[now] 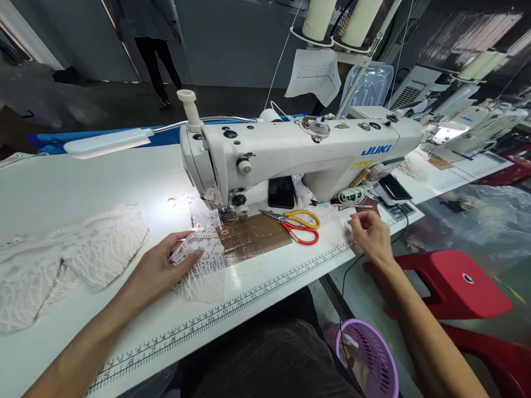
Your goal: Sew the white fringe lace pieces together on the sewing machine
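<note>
Landmark: the machine point(290, 155), a white sewing machine that stands on the bench point(50, 188).
Left hand point(160, 265): it lies flat with the fingers spread and presses the lace point(199, 265), just in front of the machine's needle.
Right hand point(369, 235): it is to the right of the machine, near the bench edge, with the fingers curled and pinched together; what it pinches is too small to tell, maybe a thread.
Lace: one small piece under the left hand; one bigger heap point(70, 260) well to the left of the machine.
Scissors point(301, 224): two pairs, one with yellow and one with red handles, in front of the machine and between the hands.
Phone point(281, 192): one, under the machine's arm.
Risk: the left fingertips are near the needle, so they may be pricked if the machine starts. The lace is loose and open, so it may slip or catch under the foot. The right hand may knock the scissors.
</note>
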The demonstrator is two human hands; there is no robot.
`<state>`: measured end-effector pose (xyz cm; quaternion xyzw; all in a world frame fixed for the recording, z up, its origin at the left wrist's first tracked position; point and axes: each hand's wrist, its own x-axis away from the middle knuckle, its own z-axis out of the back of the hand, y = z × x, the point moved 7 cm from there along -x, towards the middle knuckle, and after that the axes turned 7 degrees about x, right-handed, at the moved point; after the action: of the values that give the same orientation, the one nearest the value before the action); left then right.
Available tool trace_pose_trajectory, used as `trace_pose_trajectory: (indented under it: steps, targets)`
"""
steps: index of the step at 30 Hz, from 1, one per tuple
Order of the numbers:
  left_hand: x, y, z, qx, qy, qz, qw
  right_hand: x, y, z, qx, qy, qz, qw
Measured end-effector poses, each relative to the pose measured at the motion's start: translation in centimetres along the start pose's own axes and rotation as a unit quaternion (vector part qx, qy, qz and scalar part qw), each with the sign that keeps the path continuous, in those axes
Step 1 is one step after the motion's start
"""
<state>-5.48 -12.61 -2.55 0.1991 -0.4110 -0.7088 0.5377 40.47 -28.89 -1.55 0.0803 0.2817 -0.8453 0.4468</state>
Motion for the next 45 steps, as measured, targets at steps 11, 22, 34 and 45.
trace_pose_trajectory:
  steps: [11,22,34,45]
  targets:
    - [0.3,0.7,-0.3,0.015,-0.015,0.008,1.000,0.8,-3.0,-1.9,0.034,0.027,0.138,0.990]
    - [1.1,0.7,0.5,-0.013,-0.002,0.041,0.999,0.0,-1.7,2.3,0.087,0.135,0.175,0.971]
    - [1.3,0.8,1.2,-0.010,-0.016,0.040,0.999,7.3,-25.6,-6.3,-0.241,-0.221,0.464,0.823]
    - [1.1,-0.2,0.5,0.034,0.014,0.064,0.997,6.5,-27.1,-10.2,-0.100,-0.203,0.562,0.796]
